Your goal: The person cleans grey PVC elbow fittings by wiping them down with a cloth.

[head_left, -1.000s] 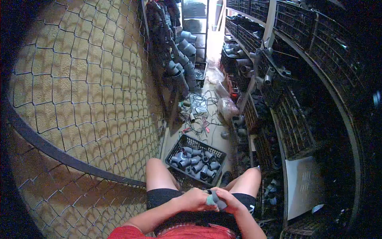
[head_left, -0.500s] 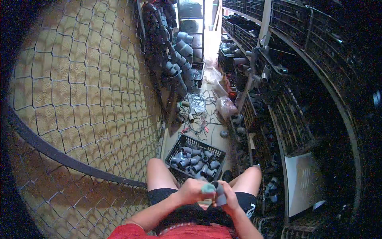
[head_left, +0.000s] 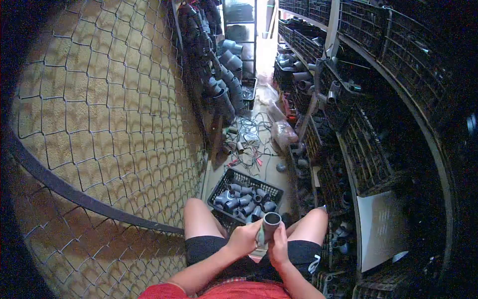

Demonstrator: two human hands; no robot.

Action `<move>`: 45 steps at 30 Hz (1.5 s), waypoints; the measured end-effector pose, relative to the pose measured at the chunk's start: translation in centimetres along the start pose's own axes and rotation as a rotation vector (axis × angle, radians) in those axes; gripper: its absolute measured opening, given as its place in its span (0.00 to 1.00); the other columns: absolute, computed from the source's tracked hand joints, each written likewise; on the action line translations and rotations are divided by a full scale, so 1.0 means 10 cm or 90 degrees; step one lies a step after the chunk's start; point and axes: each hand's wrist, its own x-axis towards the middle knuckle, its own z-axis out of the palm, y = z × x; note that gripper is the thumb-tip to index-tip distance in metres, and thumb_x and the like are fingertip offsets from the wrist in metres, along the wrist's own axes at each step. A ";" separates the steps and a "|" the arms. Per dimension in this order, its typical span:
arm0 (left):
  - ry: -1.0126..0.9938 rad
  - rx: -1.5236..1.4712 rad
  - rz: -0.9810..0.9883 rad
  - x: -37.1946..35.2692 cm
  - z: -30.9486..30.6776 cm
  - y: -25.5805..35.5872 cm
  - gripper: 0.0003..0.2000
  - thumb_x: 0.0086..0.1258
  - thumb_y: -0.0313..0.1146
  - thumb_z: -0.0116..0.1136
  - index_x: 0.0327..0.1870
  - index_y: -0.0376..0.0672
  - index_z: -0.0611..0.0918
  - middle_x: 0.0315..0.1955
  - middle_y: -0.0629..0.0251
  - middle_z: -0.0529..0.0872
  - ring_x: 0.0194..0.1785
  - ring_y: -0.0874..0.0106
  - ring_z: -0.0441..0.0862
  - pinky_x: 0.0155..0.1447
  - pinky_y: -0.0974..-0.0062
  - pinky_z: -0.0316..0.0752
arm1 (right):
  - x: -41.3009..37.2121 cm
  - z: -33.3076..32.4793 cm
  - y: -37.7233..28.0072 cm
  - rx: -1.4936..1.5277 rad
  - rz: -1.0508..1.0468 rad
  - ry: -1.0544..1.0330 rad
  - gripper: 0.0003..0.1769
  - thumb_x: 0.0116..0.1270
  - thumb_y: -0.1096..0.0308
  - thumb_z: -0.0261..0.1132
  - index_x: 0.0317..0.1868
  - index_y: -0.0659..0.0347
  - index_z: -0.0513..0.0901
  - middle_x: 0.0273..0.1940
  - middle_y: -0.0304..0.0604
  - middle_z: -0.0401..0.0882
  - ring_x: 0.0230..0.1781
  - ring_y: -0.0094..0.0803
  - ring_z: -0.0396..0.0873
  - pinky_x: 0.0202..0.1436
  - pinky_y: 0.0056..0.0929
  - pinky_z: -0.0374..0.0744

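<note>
A grey pipe fitting point(head_left: 272, 220) is held upright over my lap, its round open end facing up. My right hand point(head_left: 279, 245) is wrapped round its right side. At its left side my left hand point(head_left: 244, 238) presses a green cloth point(head_left: 260, 236) against it. Just beyond my knees, a black crate point(head_left: 230, 175) on the floor holds several grey pipe fittings point(head_left: 245, 200).
Wire mesh point(head_left: 114, 119) runs along the left. Shelves with black crates point(head_left: 358, 144) line the right, with a white panel point(head_left: 381, 231) low down. Cables point(head_left: 251, 142) and plastic bags point(head_left: 284, 133) lie on the floor ahead. Large grey pipes point(head_left: 231, 60) are stacked at the back left.
The fitting has turned so its open end faces up and sits slightly higher. Both hands have shifted round it, and the cloth now lies along its left side.
</note>
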 end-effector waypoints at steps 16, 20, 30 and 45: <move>-0.222 -0.172 -0.107 0.01 0.21 -0.24 0.06 0.65 0.30 0.57 0.28 0.41 0.78 0.20 0.66 0.83 0.21 0.74 0.82 0.24 0.72 0.75 | 0.22 -0.07 -0.51 0.106 0.001 0.054 0.15 0.74 0.62 0.58 0.31 0.62 0.79 0.30 0.47 0.83 0.37 0.37 0.84 0.45 0.38 0.81; -0.238 -0.262 -0.170 -0.07 0.26 -0.05 0.07 0.68 0.34 0.56 0.31 0.43 0.80 0.19 0.68 0.82 0.22 0.75 0.82 0.17 0.76 0.70 | 0.23 -0.14 -0.33 0.349 -0.069 -0.014 0.22 0.78 0.54 0.53 0.27 0.56 0.78 0.18 0.38 0.74 0.28 0.36 0.78 0.45 0.43 0.79; -0.093 0.010 -0.117 -0.04 0.21 -0.08 0.12 0.61 0.31 0.62 0.44 0.38 0.79 0.38 0.44 0.85 0.39 0.41 0.83 0.43 0.51 0.79 | 0.27 0.09 -0.09 0.129 0.000 0.102 0.25 0.77 0.53 0.56 0.66 0.56 0.64 0.58 0.47 0.72 0.49 0.37 0.80 0.56 0.38 0.78; 0.065 -0.607 -0.157 0.54 0.12 -0.11 0.35 0.79 0.50 0.46 0.75 0.29 0.58 0.76 0.50 0.60 0.79 0.64 0.55 0.78 0.69 0.52 | 0.14 0.45 -0.37 -0.205 -0.125 0.022 0.27 0.75 0.63 0.56 0.70 0.66 0.67 0.69 0.52 0.67 0.71 0.39 0.64 0.75 0.37 0.60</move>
